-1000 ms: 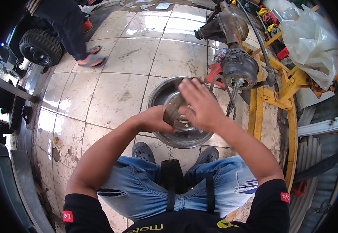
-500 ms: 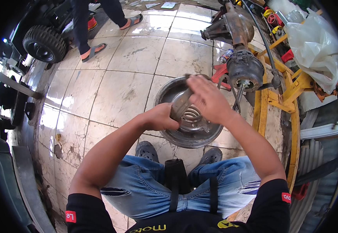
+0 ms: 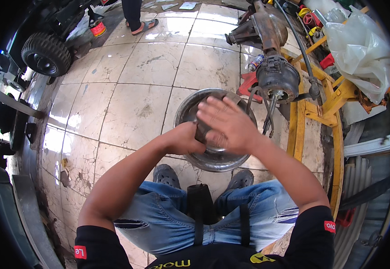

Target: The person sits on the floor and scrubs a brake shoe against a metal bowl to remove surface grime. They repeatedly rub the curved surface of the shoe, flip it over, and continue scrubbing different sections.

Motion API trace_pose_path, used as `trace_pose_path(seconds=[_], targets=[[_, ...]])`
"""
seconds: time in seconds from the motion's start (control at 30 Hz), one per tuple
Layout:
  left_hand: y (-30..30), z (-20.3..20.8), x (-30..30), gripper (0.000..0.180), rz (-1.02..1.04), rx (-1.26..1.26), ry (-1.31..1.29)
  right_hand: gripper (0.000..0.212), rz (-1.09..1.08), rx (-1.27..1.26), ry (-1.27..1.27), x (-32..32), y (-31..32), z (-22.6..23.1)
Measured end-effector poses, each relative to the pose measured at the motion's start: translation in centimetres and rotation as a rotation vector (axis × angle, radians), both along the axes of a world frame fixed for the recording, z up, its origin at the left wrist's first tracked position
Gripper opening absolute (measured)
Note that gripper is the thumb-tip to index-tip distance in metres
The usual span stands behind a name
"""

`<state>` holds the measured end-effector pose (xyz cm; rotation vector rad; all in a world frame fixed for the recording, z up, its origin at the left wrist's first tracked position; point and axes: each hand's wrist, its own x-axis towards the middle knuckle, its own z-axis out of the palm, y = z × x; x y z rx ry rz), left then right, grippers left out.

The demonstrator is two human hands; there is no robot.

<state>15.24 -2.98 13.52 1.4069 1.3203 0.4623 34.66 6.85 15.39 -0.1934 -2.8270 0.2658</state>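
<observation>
As seen from above in the head view, grips a dark curved metal piece in the left hand, with fingers closed on its left part and thumb on the near side. Spreads the right hand open above the same piece, with fingers extended toward the upper left and thumb set apart. Appears to touch the piece with the right palm, though too blurred there for certainty. Holds the piece over a round metal basin, within its rim from this viewpoint, and shows only part of it between the hands.

Has the basin on a pale tiled floor, just beyond two grey clogs. Includes, to the right of the basin, a rust-brown axle housing with a black drum-shaped hub at its near end, beside a yellow metal frame. Displays near the hub a red stand and a small spray can, and farther right a translucent plastic bag. Presents at upper left a knobbly black tyre, a red can and, well apart from the basin, a co-worker's sandalled foot.
</observation>
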Motion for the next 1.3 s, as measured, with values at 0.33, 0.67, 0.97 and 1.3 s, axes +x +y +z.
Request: trace_pose_path(seconds=[0.33, 0.67, 0.97, 1.3], targets=[[0.2, -1.3, -0.7, 0.036, 0.025, -0.001, 0.002, 0.07, -0.138, -0.096, 0.069, -0.2, 0.6, -0.7], [0.1, -0.5, -0.4, 0.033, 0.055, -0.019, -0.036, 0.071, -0.208, -0.114, 0.043, 0.4, 1.6, -1.2], [0.0, -0.8, -0.7, 0.023, 0.073, -0.019, -0.144, 0.068, -0.239, -0.097, 0.002, 0.7, 1.3, -1.2], [0.5, -0.5, -0.8, 0.023, 0.041, -0.044, -0.144, 0.067, -0.32, -0.303, 0.139, 0.6, 2.5, -1.1]])
